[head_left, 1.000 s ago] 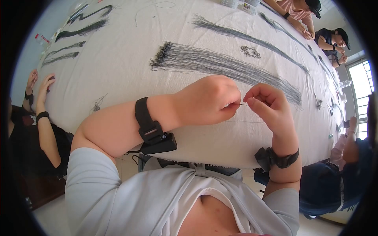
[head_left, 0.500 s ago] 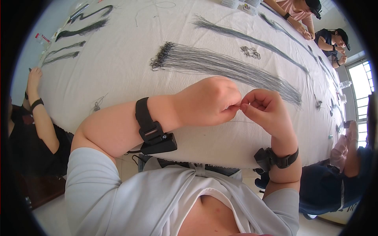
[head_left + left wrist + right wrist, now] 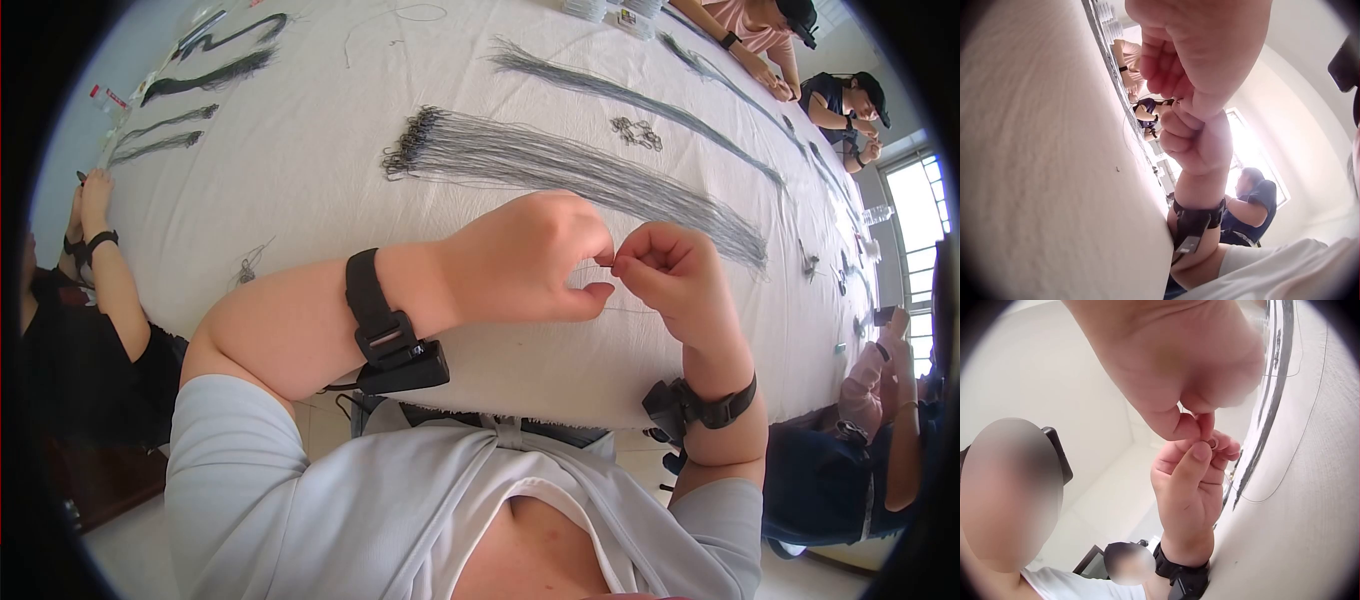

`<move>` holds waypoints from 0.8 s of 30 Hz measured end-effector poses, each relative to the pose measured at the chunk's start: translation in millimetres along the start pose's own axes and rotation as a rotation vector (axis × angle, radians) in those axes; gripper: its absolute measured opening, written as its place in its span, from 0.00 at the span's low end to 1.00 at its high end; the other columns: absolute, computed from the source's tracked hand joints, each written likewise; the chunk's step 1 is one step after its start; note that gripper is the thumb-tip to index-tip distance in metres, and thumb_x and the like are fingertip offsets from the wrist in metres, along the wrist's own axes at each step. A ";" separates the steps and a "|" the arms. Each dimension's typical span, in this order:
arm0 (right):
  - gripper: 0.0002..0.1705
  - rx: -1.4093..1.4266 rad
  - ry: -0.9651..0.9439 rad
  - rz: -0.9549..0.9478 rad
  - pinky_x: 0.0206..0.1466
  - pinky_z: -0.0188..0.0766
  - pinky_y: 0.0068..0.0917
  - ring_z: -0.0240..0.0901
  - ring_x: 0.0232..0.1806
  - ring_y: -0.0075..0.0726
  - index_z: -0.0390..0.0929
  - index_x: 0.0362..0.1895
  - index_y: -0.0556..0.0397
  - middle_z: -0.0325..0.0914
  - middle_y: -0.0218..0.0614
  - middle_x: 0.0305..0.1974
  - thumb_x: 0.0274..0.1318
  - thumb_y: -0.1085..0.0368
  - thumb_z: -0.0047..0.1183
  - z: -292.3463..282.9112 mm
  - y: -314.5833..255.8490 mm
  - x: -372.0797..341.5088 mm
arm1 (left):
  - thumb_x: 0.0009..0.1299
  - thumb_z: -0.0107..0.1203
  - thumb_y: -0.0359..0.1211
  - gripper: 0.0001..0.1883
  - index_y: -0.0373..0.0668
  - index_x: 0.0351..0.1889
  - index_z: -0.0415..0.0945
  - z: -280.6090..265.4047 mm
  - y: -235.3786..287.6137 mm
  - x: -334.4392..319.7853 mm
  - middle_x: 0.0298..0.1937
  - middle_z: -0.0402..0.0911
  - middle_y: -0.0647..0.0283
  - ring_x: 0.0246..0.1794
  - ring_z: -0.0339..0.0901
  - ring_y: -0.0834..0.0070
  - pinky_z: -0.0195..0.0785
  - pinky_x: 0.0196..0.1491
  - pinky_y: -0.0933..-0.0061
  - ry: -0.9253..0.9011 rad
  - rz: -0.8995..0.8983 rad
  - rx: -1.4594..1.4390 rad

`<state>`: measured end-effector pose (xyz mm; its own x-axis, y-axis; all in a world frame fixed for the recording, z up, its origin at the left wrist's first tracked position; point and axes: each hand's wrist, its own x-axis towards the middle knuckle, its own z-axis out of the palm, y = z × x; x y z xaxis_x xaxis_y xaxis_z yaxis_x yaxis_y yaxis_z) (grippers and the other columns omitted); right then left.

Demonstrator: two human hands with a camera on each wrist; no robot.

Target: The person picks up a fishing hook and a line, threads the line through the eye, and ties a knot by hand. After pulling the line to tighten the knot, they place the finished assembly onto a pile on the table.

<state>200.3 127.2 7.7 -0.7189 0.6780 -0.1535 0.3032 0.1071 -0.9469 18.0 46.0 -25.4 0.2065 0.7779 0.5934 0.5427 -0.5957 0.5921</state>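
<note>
My right hand (image 3: 675,268) pinches a small metal piece (image 3: 1213,444) between thumb and index finger; a ring-like curve of it shows in the right wrist view. Opposite, my left hand (image 3: 535,258) is right at the same piece. Its index fingertip meets the right fingertips, while its thumb stands apart with a gap below. The piece is mostly covered by fingers, so I cannot tell its exact kind. A thin line (image 3: 1291,469) arcs over the cloth toward the hands. Beyond them lies a bundle of thin grey lines (image 3: 580,175) with dark looped ends (image 3: 410,145).
White cloth (image 3: 300,190) covers the long table. A second grey bundle (image 3: 620,85), a small pile of dark loops (image 3: 637,132) and a small tangle (image 3: 250,265) lie on it. Dark strands (image 3: 210,75) are at the far left. Other people sit around the table.
My left thumb has moved down and away from its index finger, opening a gap. The right fingers, now closer to the left ones, pinch more tightly. At the left, another person's hands have shifted.
</note>
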 end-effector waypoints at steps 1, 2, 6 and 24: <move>0.04 0.021 -0.012 0.015 0.22 0.53 0.11 0.60 0.22 0.09 0.77 0.28 0.61 0.72 0.23 0.21 0.49 0.72 0.56 -1.1 -0.6 0.0 | 0.50 0.64 0.27 0.09 0.39 0.28 0.75 -0.2 0.5 0.1 0.31 0.78 0.58 0.32 0.75 0.62 0.70 0.36 0.67 0.005 0.014 0.006; 0.04 0.042 -0.025 0.030 0.22 0.54 0.11 0.61 0.22 0.08 0.77 0.28 0.61 0.73 0.24 0.22 0.49 0.72 0.55 -1.8 -1.2 0.0 | 0.50 0.64 0.28 0.10 0.39 0.28 0.75 -0.3 0.8 0.2 0.31 0.78 0.58 0.32 0.75 0.62 0.70 0.36 0.67 0.010 0.029 0.011; 0.04 0.056 -0.021 0.044 0.22 0.53 0.11 0.59 0.22 0.08 0.77 0.28 0.62 0.72 0.22 0.21 0.50 0.72 0.55 1.7 -3.5 -0.8 | 0.49 0.64 0.28 0.10 0.38 0.28 0.75 -1.1 -0.2 -0.6 0.30 0.78 0.58 0.32 0.75 0.61 0.70 0.36 0.67 0.002 0.059 0.049; 0.04 0.048 -0.021 0.065 0.21 0.49 0.13 0.56 0.21 0.09 0.77 0.27 0.60 0.69 0.20 0.19 0.50 0.71 0.56 3.7 -2.4 -1.0 | 0.51 0.58 0.21 0.07 0.37 0.28 0.73 -2.6 0.4 0.0 0.29 0.75 0.55 0.30 0.73 0.59 0.68 0.33 0.65 -0.002 0.097 0.011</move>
<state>198.0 123.6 9.1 -0.7116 0.6672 -0.2203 0.3195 0.0281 -0.9472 16.0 45.3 -23.7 0.2598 0.7172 0.6466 0.5287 -0.6660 0.5263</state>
